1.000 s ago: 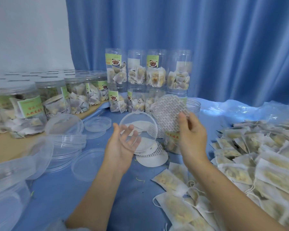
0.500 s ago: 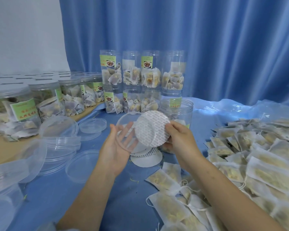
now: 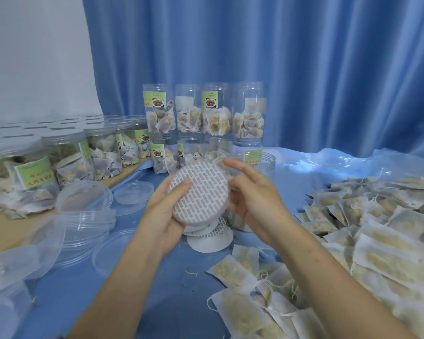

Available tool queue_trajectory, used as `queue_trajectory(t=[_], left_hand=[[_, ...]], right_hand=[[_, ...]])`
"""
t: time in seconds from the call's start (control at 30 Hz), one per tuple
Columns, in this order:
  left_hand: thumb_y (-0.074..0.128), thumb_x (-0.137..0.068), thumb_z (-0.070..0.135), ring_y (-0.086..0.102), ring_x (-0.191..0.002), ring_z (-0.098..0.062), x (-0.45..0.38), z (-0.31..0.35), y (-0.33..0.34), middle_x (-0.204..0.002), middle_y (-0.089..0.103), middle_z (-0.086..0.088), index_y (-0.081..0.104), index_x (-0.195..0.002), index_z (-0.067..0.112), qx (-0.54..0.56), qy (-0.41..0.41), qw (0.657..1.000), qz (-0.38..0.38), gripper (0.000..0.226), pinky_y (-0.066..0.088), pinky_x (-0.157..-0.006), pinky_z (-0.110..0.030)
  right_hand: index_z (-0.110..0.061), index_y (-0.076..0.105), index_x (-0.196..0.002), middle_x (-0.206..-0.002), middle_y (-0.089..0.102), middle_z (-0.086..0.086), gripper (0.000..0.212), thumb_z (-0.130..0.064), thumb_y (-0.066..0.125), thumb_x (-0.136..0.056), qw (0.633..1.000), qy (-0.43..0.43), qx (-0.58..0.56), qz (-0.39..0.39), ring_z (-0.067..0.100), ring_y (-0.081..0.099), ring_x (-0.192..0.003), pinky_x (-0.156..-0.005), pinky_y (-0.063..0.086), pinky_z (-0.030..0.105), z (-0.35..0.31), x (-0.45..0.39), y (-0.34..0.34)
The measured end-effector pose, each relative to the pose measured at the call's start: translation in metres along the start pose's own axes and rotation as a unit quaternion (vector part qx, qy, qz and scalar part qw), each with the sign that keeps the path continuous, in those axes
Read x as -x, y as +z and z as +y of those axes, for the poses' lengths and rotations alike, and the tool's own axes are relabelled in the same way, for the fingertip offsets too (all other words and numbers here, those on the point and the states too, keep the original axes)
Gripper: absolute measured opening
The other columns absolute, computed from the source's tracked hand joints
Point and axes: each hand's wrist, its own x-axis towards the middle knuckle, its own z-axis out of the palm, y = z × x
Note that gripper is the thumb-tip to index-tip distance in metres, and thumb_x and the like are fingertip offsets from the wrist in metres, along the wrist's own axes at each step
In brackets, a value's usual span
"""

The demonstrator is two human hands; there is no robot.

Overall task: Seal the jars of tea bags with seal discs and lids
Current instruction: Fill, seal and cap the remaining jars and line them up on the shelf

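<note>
White seal disc (image 3: 199, 194) w/ grey print all over it sits face-up inside a clear lid (image 3: 201, 222), tilted toward the camera, held up above the blue cloth (image 3: 137, 285). Left hand (image 3: 165, 211) cups the lid from below, thumb curled over the disc's left edge and pressing on it. Right hand (image 3: 251, 192) is at the disc's right rim, fingers relaxed and mostly straight, touching the edge but not rly wrapped around anything.

Right behind the hands there's an open jar (image 3: 262, 162) w/ a green label, mostly hidden. Under the hands, a few spare discs (image 3: 212, 238) lie overlapped on the cloth. More loose clear lids (image 3: 88, 216) are stacked to the left. Filled jars w/ lids (image 3: 66, 155) are lined up far left, and filled stacked jars (image 3: 203, 116) stand at the back by the blue curtain (image 3: 304, 57). Loose tea bags (image 3: 377, 228) are heaped all over the right side and front.
</note>
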Motion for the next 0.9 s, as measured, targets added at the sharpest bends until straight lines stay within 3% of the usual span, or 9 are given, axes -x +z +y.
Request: queue_trajectory(t=[0.1, 0.2, 0.37, 0.47, 0.53, 0.63, 0.77, 0.83, 0.9], left_hand=[[0.067, -0.074, 0.004, 0.072, -0.080, -0.017, 0.002, 0.006, 0.021, -0.091, 0.073, -0.004, 0.058, -0.112, 0.010, -0.050, 0.063, 0.996, 0.036, 0.039, 0.058, -0.060, -0.029], [0.066, -0.080, 0.013, 0.068, -0.090, -0.021, 0.001, 0.005, 0.052, -0.103, 0.069, -0.010, 0.057, -0.117, 0.008, -0.132, 0.084, 0.987, 0.030, 0.038, 0.056, -0.075, -0.035], [0.047, -0.085, 0.033, 0.069, -0.083, -0.022, -0.007, 0.007, 0.079, -0.102, 0.071, -0.011, 0.061, -0.112, 0.004, -0.029, -0.017, 0.992, -0.122, 0.042, 0.055, -0.069, -0.034], [0.048, -0.087, -0.001, 0.065, -0.095, -0.019, -0.025, -0.012, 0.081, -0.117, 0.063, -0.012, 0.055, -0.110, 0.008, -0.217, 0.074, 0.974, -0.003, 0.025, 0.056, -0.066, -0.021], [0.067, -0.078, 0.002, 0.046, -0.124, -0.020, -0.039, -0.032, 0.083, -0.139, 0.042, -0.007, 0.036, -0.133, 0.016, -0.411, 0.082, 0.907, 0.035, 0.065, 0.049, -0.085, -0.020], [0.090, -0.053, 0.029, 0.024, -0.139, -0.020, -0.053, -0.062, 0.080, -0.153, 0.019, -0.001, -0.006, -0.147, 0.026, -0.466, 0.012, 0.884, 0.017, 0.135, 0.027, -0.111, -0.037], [0.091, -0.045, 0.038, 0.051, -0.115, -0.022, -0.057, -0.084, 0.079, -0.130, 0.051, -0.001, 0.024, -0.140, 0.020, -0.482, 0.051, 0.869, 0.099, 0.118, 0.043, -0.085, -0.031], [0.089, -0.043, 0.034, 0.054, -0.104, -0.018, -0.054, -0.083, 0.076, -0.118, 0.054, 0.006, 0.032, -0.132, 0.026, -0.521, 0.128, 0.840, 0.080, 0.106, 0.043, -0.071, -0.025], [0.088, -0.045, 0.023, 0.047, -0.113, -0.015, -0.051, -0.072, 0.071, -0.127, 0.046, 0.012, 0.030, -0.137, 0.027, -0.560, 0.226, 0.796, 0.047, 0.109, 0.044, -0.085, -0.026]], right_hand=[[-0.040, 0.052, -0.118, -0.128, 0.053, -0.009, 0.041, -0.013, 0.052, -0.087, 0.932, -0.154, 0.329, 0.024, -0.011, 0.054, -0.095, -0.079, 0.045, 0.011, -0.012, 0.007, -0.006], [-0.036, 0.036, -0.138, -0.147, 0.027, -0.001, 0.070, -0.042, 0.065, -0.075, 0.816, -0.208, 0.538, -0.029, 0.011, 0.028, -0.134, -0.107, 0.032, 0.030, -0.015, 0.007, -0.011], [-0.052, 0.021, -0.138, -0.131, 0.040, -0.012, 0.094, -0.065, 0.069, -0.058, 0.878, -0.172, 0.442, 0.067, -0.002, 0.038, -0.114, -0.089, 0.033, 0.019, -0.041, 0.009, -0.046], [-0.064, 0.022, -0.127, -0.118, 0.048, -0.013, 0.071, -0.070, 0.059, -0.067, 0.888, -0.136, 0.414, 0.150, 0.003, 0.046, -0.103, -0.079, 0.037, 0.019, -0.046, 0.009, -0.067], [-0.047, 0.028, -0.135, -0.116, 0.060, -0.003, 0.076, -0.080, 0.045, -0.069, 0.893, -0.082, 0.390, 0.207, 0.016, 0.054, -0.109, -0.085, 0.041, 0.029, -0.042, 0.006, -0.074], [-0.034, 0.029, -0.139, -0.121, 0.061, 0.003, 0.092, -0.088, 0.032, -0.065, 0.905, -0.004, 0.343, 0.251, 0.027, 0.056, -0.113, -0.095, 0.042, 0.039, -0.036, 0.002, -0.080], [-0.033, 0.036, -0.135, -0.114, 0.055, -0.006, 0.078, -0.076, 0.051, -0.071, 0.957, 0.021, 0.184, 0.225, 0.020, 0.065, -0.095, -0.072, 0.057, 0.030, -0.038, 0.000, -0.084], [-0.043, 0.041, -0.123, -0.105, 0.059, -0.014, 0.065, -0.066, 0.066, -0.068, 0.965, 0.003, 0.187, 0.184, 0.013, 0.063, -0.098, -0.083, 0.055, 0.034, -0.036, -0.001, -0.088], [-0.049, 0.039, -0.126, -0.111, 0.058, -0.016, 0.074, -0.058, 0.075, -0.062, 0.962, -0.008, 0.242, 0.124, 0.009, 0.059, -0.106, -0.095, 0.049, 0.037, -0.034, -0.001, -0.091]])
